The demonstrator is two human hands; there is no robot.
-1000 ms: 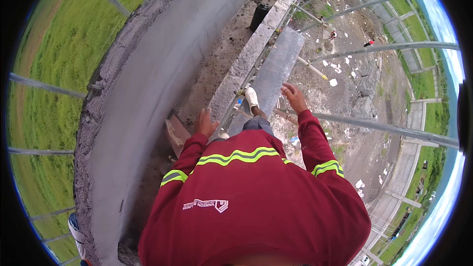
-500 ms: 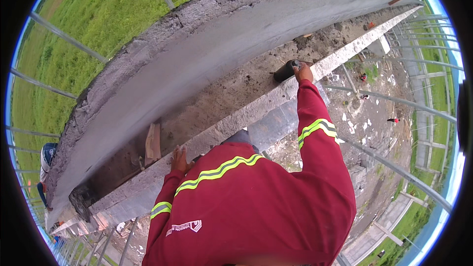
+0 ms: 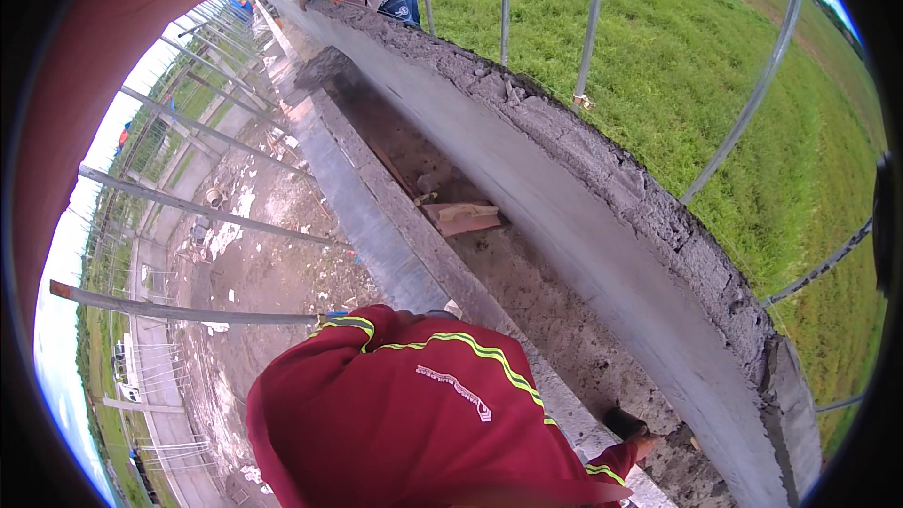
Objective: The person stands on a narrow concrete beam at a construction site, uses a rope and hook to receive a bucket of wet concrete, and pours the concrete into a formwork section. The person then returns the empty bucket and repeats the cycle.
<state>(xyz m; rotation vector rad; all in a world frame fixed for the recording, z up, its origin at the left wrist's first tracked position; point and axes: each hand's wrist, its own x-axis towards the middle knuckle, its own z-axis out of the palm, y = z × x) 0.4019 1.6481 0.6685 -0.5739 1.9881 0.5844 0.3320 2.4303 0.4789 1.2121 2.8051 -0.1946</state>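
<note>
My right hand [image 3: 645, 443] reaches down into the trough between a low ledge and a plastered wall. Its fingers are closed at the end of a dark cylindrical bottle [image 3: 622, 421], which lies tilted beside the ledge [image 3: 470, 292]. My left arm, in a maroon sleeve [image 3: 372, 325] with a reflective band, is bent in against my chest. Only a dark sliver of my left hand [image 3: 408, 317] shows past the cuff, with its fingers hidden. Along the trough rises the grey plastered wall [image 3: 527, 193], rough on top.
A wood piece [image 3: 463, 216] lies across the trough. Another person [image 3: 381, 2] leans over the wall's far end. Metal poles [image 3: 591, 28] stand along the grass side; another pole [image 3: 188, 309] juts in from the left. Left of the ledge, the ground [image 3: 245, 263] lies far below, strewn with debris.
My view has swung left along the wall. My left hand has come off the ledge and drawn in to my chest. The right hand stays at the bottle.
</note>
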